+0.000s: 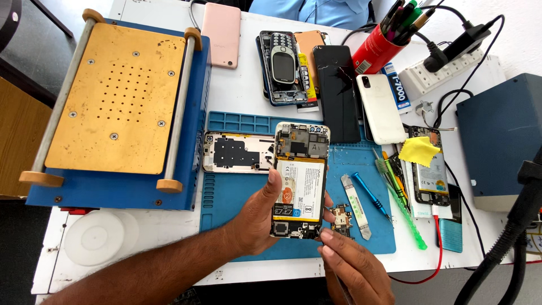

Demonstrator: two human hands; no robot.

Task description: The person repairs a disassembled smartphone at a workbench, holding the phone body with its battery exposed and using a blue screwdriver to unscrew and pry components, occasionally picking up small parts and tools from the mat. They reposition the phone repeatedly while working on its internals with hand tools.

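Note:
My left hand [257,217] holds an opened smartphone [299,178] upright over the blue work mat [237,192]; its back is off, showing the white battery and circuit boards. My right hand [353,265] is at the phone's lower right corner, fingertips touching its bottom edge, fingers pinched around what looks like a thin tool. A small loose circuit board [342,217] lies on the mat just right of the phone. A detached phone frame [237,152] with a black shield lies on the mat to the left.
A blue-and-gold heated plate machine [121,101] stands at left. Several phones and parts [339,85] lie at the back, with a red pen cup [381,48], a power strip [446,73], screwdrivers and a green brush [403,209] at right, and a dark box [499,135].

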